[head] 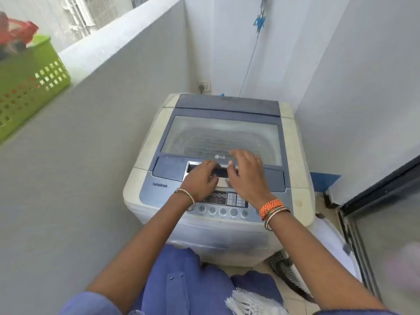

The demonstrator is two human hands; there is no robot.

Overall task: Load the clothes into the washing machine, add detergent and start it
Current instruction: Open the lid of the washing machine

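A top-loading washing machine (150, 155) stands in the corner, its blue lid (222, 133) with a clear window lying closed. My left hand (201, 178) has its fingers curled into the handle recess (193, 166) at the lid's front edge. My right hand (246, 171) hovers just beside it with fingers spread over the lid's front. The control panel (225, 204) with round buttons lies under my wrists. A green laundry basket (29, 87) with red clothes (16, 32) sits on the low wall at the far left.
A grey parapet wall (95, 123) runs along the left. White walls close in behind and to the right. A wall socket (204, 86) is behind the machine, and a blue hose (251, 60) hangs down. A sliding glass door (386, 235) stands at the right.
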